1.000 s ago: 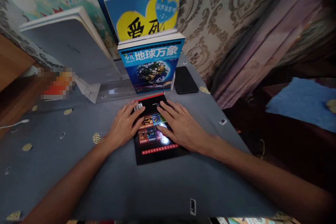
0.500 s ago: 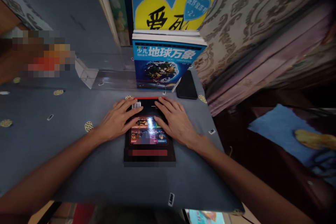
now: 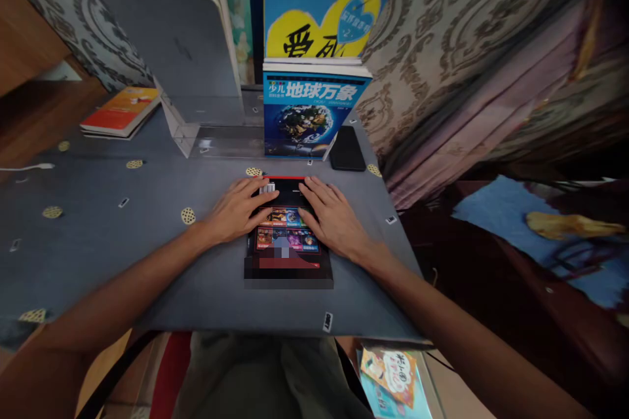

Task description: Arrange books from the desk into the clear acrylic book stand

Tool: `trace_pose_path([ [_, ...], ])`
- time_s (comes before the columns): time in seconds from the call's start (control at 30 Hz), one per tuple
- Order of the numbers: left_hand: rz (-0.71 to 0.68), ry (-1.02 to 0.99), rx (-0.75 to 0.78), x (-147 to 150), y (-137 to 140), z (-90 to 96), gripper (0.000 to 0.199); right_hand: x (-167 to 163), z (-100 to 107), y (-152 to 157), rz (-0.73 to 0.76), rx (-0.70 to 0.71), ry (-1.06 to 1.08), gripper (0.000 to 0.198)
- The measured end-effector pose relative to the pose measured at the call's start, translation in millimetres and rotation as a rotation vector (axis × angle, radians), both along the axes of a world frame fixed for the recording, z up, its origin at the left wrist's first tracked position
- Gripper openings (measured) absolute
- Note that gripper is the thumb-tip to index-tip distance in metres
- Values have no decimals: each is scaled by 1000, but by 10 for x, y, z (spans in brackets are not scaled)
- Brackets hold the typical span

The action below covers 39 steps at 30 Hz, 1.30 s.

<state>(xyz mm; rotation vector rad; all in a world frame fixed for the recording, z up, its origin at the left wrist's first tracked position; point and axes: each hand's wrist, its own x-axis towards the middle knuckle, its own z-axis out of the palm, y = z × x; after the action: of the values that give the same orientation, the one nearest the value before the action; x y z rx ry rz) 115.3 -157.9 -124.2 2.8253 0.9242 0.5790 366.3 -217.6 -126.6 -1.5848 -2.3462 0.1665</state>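
Note:
A black book (image 3: 289,194) with a red edge and rows of small coloured pictures lies flat on the grey-blue cloth of the table (image 3: 196,294). My left hand (image 3: 240,209) rests on its left side, fingers spread, partly over a barcode. On the right side of the cover lies my right hand (image 3: 331,216), its fingers stretched out and apart. Neither hand grips the book. Behind it, a blue book with an Earth picture (image 3: 304,121) stands upright in a clear stand (image 3: 228,147). The lower part of the black book is blurred.
A black phone (image 3: 348,149) lies right of the standing books. Behind stand a yellow-and-blue book (image 3: 314,19) and a grey-backed book (image 3: 181,46). An orange book (image 3: 122,111) and a white cable (image 3: 29,167) are at left. More books (image 3: 393,373) sit below the table's front edge.
The view has shifted, showing more of the table's front edge and of the books at the back. Both hands stay spread on the black book.

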Motion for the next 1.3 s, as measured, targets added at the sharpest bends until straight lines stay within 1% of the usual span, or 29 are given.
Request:
trace_pose_path([
  [0.17, -11, -23, 0, -6, -46, 1, 34, -117, 92, -109, -35, -5, -68, 52],
  [0.23, -6, -29, -2, -2, -44, 17, 33, -253, 162, -116, -5, 1, -82, 49],
  [0.3, 22, -49, -21, 1, -35, 33, 34, -432, 229, -95, 66, -1, -77, 47],
  [0.4, 118, -92, -90, -8, -1, 41, 46, -694, 296, 3, 167, -26, -39, 46],
  [0.47, 158, -125, -125, -29, 36, 29, 58, -809, 312, 100, 200, -37, -3, 45],
  [0.6, 139, -168, -131, -72, 108, -11, 77, -878, 282, 266, 227, -57, 58, 42],
  [0.7, 122, -165, -130, -76, 121, -20, 80, -842, 222, 310, 241, -48, 78, 36],
  [0.8, 137, -160, -125, -59, 104, -2, 76, -728, 155, 283, 214, -3, 110, 38],
  [0.97, 148, -127, -128, -42, 85, 43, 72, -296, 94, 157, 51, -23, 87, 43],
  [1.03, 138, -120, -121, -43, 90, 49, 70, -106, 86, 108, 9, -36, 86, 44],
  [1.13, 111, -65, -100, -52, 105, 46, 62, 80, 71, 77, 6, -59, 118, 45],
  [1.23, 66, 18, -65, -76, 114, 47, 51, 136, 47, 95, 10, -91, 167, 46],
  [1.3, 45, 68, -43, -88, 109, 58, 50, 138, 27, 112, 13, -105, 191, 46],
])
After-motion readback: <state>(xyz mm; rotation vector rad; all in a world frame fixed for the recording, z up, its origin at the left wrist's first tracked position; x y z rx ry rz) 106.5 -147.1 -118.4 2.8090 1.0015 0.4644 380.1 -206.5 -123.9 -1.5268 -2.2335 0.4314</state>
